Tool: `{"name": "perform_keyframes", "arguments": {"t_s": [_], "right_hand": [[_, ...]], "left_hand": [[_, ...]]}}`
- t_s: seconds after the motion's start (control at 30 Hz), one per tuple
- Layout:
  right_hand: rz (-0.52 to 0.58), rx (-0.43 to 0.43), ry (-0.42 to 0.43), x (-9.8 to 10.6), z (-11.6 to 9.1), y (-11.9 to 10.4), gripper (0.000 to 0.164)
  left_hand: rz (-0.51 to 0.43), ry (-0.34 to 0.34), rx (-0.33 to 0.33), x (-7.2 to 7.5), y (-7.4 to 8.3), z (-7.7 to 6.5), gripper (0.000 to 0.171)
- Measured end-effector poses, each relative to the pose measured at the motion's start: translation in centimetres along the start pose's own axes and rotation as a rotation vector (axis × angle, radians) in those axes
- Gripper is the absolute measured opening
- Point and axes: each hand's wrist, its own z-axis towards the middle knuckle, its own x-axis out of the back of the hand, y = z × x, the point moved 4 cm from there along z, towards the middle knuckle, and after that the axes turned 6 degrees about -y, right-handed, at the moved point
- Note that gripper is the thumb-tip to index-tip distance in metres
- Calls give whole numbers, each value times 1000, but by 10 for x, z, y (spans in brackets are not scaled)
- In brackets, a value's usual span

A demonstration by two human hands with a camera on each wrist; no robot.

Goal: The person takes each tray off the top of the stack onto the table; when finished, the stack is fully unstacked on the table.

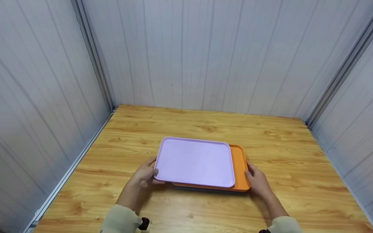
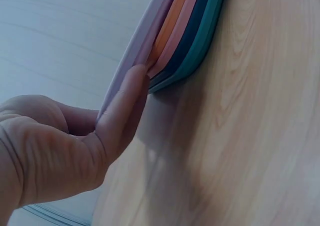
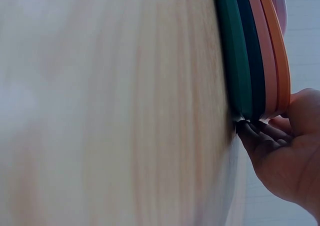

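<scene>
Holding a purple tray (image 1: 194,161) and a stack of trays (image 3: 252,51) on a wooden desk (image 1: 303,168).
On the left, the left hand (image 1: 143,174) pinches the purple tray by its near left corner, thumb on top and fingers under it; the purple tray pokes out left past the stack and covers most of the orange tray (image 1: 239,166), which is the top one of the stack, and below that come a pink tray (image 3: 265,51), a dark blue tray (image 3: 254,61) and a green tray (image 3: 236,61), all sitting between the desk's left and right edges, well apart from its back edge; on the right, the right hand (image 1: 259,181) is clamped on the stack's right end, thumb by the orange rim, fingertips down by the green tray.
</scene>
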Motion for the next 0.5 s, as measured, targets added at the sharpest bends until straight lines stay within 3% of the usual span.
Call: {"name": "perform_keyframes", "arguments": {"t_s": [0.27, 0.5], "right_hand": [[41, -3, -24, -2, 0, 4, 52], [34, -1, -40, 0, 0, 6, 52]], "left_hand": [[-62, 56, -63, 9, -4, -1, 64], [-71, 134, -82, 28, -1, -2, 53]]}}
